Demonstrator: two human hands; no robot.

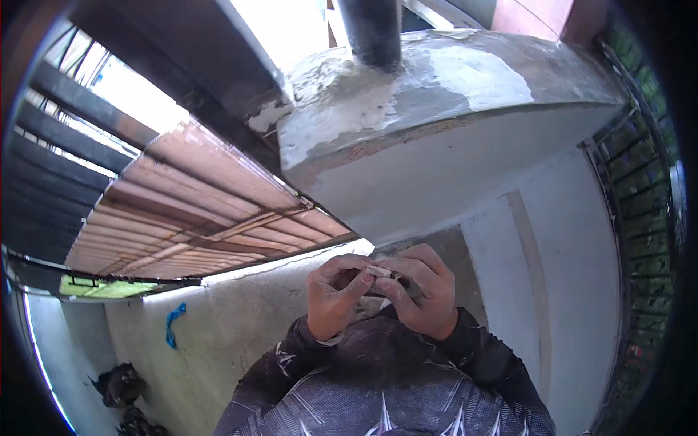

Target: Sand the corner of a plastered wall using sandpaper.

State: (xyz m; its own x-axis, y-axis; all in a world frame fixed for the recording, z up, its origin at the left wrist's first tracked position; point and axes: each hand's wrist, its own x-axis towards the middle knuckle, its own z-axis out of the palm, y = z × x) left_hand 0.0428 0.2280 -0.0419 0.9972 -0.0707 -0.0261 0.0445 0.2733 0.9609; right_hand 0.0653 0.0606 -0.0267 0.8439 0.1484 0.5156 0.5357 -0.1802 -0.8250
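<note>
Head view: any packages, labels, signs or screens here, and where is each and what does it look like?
No signs, labels or screens show.
Small flat piece: pinched between left hand and right hand, pale pinkish, oblong; too small to tell if it is a packet.
Blue scrap: on the grey wall at lower left, crumpled strip.

I see long dark sleeves reaching to both wrists, black-grey fabric printed with pale, jagged spike-like streaks across the top.

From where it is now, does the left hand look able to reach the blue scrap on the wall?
Probably yes. The left hand is up at the small pale piece, and nothing visible stands between it and the blue scrap lower left.
</note>
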